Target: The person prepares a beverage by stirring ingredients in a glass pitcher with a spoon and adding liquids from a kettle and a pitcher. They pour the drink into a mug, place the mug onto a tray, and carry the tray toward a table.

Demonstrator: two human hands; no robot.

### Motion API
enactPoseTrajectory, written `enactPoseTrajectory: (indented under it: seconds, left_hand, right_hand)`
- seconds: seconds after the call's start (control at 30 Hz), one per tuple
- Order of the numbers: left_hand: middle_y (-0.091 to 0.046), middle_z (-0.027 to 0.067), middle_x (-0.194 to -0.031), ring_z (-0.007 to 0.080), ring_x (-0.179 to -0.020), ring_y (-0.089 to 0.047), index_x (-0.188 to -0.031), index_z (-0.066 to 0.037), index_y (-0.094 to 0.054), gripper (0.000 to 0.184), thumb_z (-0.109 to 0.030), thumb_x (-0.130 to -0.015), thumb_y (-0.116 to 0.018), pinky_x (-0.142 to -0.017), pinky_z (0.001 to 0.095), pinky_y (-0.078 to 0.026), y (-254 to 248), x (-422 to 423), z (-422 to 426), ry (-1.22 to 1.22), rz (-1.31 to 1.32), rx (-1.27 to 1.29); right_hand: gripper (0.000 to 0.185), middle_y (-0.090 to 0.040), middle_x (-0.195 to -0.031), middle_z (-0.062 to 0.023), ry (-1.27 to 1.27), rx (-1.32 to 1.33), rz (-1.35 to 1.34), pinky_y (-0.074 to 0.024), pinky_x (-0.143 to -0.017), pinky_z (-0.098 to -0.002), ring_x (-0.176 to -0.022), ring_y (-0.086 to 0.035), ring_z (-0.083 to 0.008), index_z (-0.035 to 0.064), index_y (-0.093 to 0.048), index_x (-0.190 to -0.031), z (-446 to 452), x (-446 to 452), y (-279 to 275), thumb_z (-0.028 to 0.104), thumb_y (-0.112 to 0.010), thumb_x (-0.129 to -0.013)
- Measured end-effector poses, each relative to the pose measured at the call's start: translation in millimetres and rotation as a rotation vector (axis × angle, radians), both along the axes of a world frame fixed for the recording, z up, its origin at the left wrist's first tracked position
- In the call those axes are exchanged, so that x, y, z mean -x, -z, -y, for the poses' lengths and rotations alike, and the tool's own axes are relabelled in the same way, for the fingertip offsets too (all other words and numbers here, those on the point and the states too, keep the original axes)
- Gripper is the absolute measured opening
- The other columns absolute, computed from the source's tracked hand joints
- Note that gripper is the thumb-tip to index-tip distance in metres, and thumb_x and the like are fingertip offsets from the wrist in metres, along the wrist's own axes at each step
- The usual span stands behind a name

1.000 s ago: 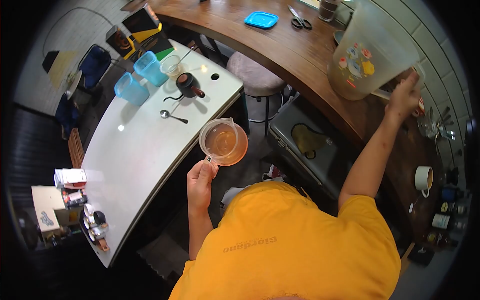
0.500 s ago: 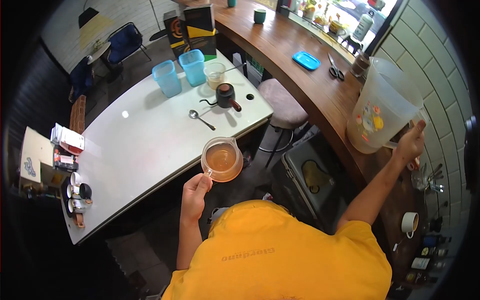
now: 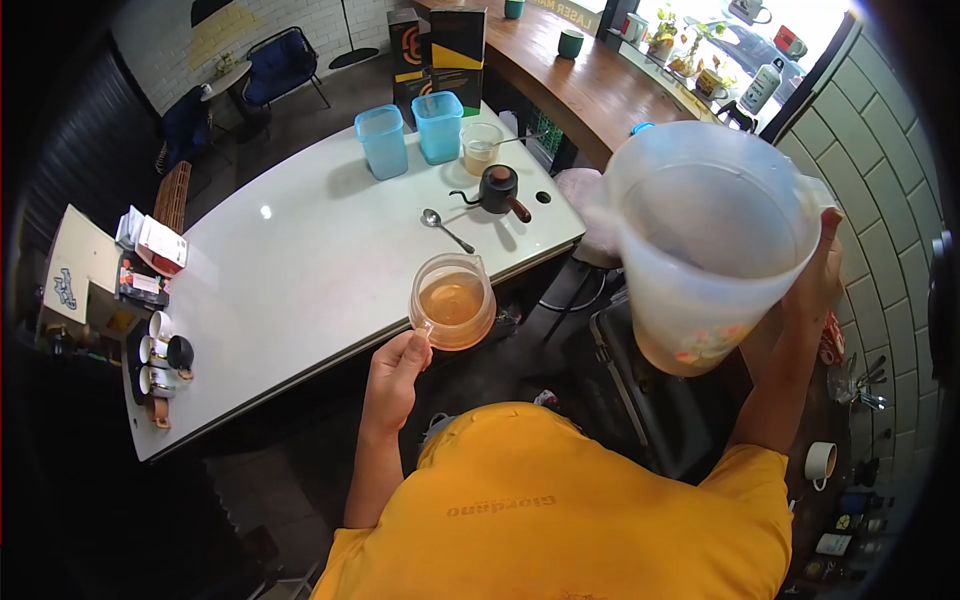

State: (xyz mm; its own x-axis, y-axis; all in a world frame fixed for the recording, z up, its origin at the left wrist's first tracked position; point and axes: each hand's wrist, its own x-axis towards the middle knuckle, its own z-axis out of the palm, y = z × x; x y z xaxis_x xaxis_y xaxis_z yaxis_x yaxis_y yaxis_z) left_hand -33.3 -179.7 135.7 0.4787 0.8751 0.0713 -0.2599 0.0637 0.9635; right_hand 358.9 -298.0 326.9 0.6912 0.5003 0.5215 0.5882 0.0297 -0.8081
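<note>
My left hand (image 3: 398, 378) is closed on the handle of a small glass server (image 3: 452, 302) that has amber liquid in it. It is held level in front of the white table's near edge. On the right, my right hand (image 3: 822, 265) grips the handle of a large translucent plastic pitcher (image 3: 690, 270) with a floral print low on its side. The pitcher hangs in the air, its wide mouth facing up toward me. A little amber colour shows at its base. Part of my right hand is hidden behind the handle and rim.
On the white table (image 3: 300, 290) are two blue plastic containers (image 3: 383, 145), a glass cup (image 3: 481, 150), a black gooseneck kettle (image 3: 499, 188), a spoon (image 3: 447, 230) and several cups (image 3: 160, 352). A curved wooden counter (image 3: 540, 65) runs behind. A dark case (image 3: 650, 400) stands below the pitcher.
The pitcher has come off the wooden counter, moving left toward me and tilting its mouth my way. My left hand still holds the glass server, nearly in place. The view has shifted slightly.
</note>
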Motion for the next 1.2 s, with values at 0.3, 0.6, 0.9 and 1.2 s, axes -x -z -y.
enactPoseTrajectory:
  seconds: [0.3, 0.6, 0.9, 1.2]
  left_hand:
    - [-0.038, -0.0020, -0.068, 0.0089, -0.067, -0.033, -0.069, -0.007, -0.045, 0.044, -0.040, -0.098, -0.049, -0.062, 0.0234, -0.028, -12.5, 13.2, 11.4, -0.027, -0.044, -0.015]
    - [-0.041, -0.0015, -0.070, 0.0088, -0.068, -0.034, -0.070, -0.005, -0.047, 0.043, -0.037, -0.098, -0.050, -0.063, 0.0240, -0.029, -16.1, 17.4, 30.2, -0.065, -0.050, 0.014]
    - [-0.042, -0.0013, -0.070, 0.0087, -0.069, -0.035, -0.073, -0.003, -0.050, 0.040, -0.034, -0.098, -0.051, -0.064, 0.0241, -0.030, -18.1, 16.3, 44.0, -0.090, -0.063, 0.035]
    - [-0.038, -0.0098, -0.067, 0.0012, -0.062, -0.029, -0.082, -0.002, -0.060, 0.034, -0.031, -0.098, -0.054, -0.054, 0.0198, -0.023, -14.6, 15.9, 43.8, -0.074, -0.001, 0.004]
  right_hand:
    - [0.059, -0.040, -0.062, 0.0081, -0.379, 0.145, 0.130, -0.0214, -0.049, -0.0222, -0.056, -0.032, -0.0021, 0.0048, -0.053, -0.075, -32.8, 53.3, -5.6, 0.057, -0.037, -0.097]
    - [0.056, -0.037, -0.061, 0.0065, -0.477, 0.218, 0.301, -0.0219, -0.050, -0.0241, -0.057, -0.030, -0.0036, 0.0046, -0.045, -0.067, -46.3, 74.3, -12.2, 0.048, -0.035, -0.101]
    - [0.054, -0.039, -0.061, 0.0060, -0.573, 0.264, 0.269, -0.0234, -0.050, -0.0235, -0.057, -0.030, -0.0033, 0.0049, -0.044, -0.066, -51.2, 68.4, -16.8, 0.045, -0.037, -0.101]
    - [0.054, -0.037, -0.059, 0.0063, -0.552, 0.311, 0.312, -0.0227, -0.050, -0.0230, -0.056, -0.029, -0.0034, 0.0055, -0.045, -0.065, -52.8, 74.5, -23.9, 0.046, -0.039, -0.101]
